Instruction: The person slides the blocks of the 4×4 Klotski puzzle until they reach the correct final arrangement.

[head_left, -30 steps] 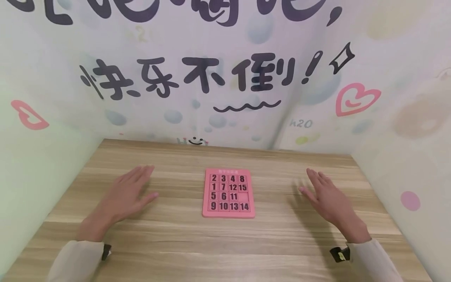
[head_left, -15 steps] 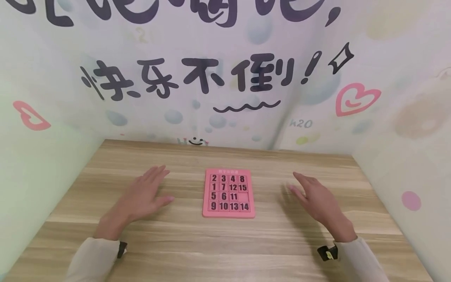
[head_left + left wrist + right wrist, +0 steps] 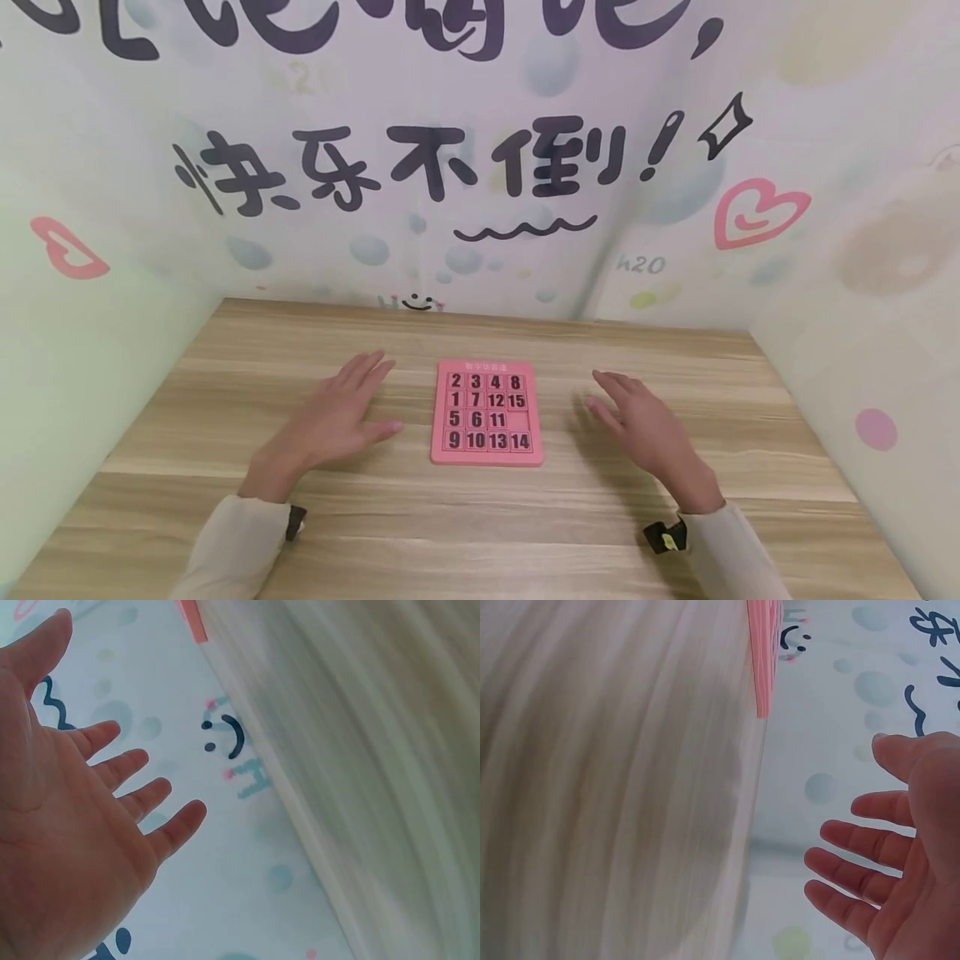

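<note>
A pink number slide puzzle lies flat on the wooden table in the head view, with black numbers on its tiles. Its one vacant slot is at the right end of the third row, beside the 11 tile. To the left of it my left hand hovers with fingers spread and holds nothing. My right hand is on the other side, apart from the puzzle, its fingers extended and nothing in them. Each wrist view shows the palm with loose, parted fingers, and an edge of the pink puzzle at the top.
The light wooden table runs back to a white wall printed with dark characters, bubbles and hearts. Side walls close in on the left and right. Dark straps with small devices sit at both wrists by the pale sleeves.
Both hands have moved inward toward the puzzle, the left one to the right and the right one to the left. The puzzle and its tiles stay where they were.
</note>
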### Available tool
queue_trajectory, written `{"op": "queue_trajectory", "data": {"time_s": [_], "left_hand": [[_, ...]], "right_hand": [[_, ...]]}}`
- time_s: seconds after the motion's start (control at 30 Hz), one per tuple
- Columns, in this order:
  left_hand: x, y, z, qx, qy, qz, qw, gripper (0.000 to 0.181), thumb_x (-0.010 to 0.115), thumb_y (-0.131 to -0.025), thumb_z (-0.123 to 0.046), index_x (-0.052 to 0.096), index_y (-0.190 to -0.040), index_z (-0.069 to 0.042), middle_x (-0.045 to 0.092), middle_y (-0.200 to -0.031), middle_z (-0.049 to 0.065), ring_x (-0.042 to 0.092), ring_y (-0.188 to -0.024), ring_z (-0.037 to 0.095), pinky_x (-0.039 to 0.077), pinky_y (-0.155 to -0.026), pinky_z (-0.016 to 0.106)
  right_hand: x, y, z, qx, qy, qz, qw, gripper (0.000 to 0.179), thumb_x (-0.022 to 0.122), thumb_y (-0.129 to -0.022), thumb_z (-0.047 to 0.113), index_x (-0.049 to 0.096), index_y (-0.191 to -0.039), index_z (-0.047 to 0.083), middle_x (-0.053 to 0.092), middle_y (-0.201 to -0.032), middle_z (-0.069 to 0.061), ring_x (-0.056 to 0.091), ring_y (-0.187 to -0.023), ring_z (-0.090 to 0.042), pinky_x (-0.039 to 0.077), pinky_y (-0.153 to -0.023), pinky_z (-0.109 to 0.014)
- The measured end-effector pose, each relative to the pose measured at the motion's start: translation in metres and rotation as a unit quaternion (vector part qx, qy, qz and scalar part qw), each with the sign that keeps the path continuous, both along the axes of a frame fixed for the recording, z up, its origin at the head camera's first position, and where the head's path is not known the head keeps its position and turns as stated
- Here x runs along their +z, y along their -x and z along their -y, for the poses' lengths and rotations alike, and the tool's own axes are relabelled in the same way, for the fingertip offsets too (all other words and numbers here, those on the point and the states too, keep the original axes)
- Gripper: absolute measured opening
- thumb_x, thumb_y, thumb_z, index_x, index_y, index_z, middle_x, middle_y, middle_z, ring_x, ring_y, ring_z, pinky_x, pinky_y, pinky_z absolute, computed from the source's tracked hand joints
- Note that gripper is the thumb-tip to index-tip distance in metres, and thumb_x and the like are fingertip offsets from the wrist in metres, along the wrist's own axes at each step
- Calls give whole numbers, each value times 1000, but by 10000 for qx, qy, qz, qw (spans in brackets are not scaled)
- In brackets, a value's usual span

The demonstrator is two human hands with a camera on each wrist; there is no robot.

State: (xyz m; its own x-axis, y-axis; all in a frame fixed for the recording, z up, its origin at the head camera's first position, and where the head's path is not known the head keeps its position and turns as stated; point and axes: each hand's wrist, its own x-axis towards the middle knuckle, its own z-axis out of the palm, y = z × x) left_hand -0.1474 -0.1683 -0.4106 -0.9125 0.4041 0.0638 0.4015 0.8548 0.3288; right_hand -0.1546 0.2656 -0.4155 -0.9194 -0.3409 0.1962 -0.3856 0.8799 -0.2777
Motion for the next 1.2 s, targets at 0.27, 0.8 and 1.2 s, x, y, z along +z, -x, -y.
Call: {"op": "queue_trajectory", "data": {"time_s": [0.27,0.8,1.2], "left_hand": [[-3,4,-21,-221,-82,406,9989,94,57,-93,-58,9,-161,-14,4,-168,12,8,-152,39,21,-114,67],[-4,10,-50,-220,-417,859,9952,108,66,-88,-56,-1,-160,-10,6,-167,12,11,-153,35,20,-116,62],[-5,10,-66,-172,-608,1809,9815,116,80,-79,-45,4,-160,-9,0,-168,6,6,-154,33,15,-120,56]], "right_hand": [[-3,0,20,200,100,50,9997,53,57,-101,34,51,-142,2,56,-140,-20,51,-131,-39,42,-107,-55],[-9,2,53,464,217,265,9983,52,56,-101,36,52,-142,3,54,-142,-19,50,-133,-37,40,-109,-53],[-15,5,70,670,312,310,9968,51,58,-100,35,55,-140,3,55,-142,-17,50,-133,-34,40,-110,-50]]}}
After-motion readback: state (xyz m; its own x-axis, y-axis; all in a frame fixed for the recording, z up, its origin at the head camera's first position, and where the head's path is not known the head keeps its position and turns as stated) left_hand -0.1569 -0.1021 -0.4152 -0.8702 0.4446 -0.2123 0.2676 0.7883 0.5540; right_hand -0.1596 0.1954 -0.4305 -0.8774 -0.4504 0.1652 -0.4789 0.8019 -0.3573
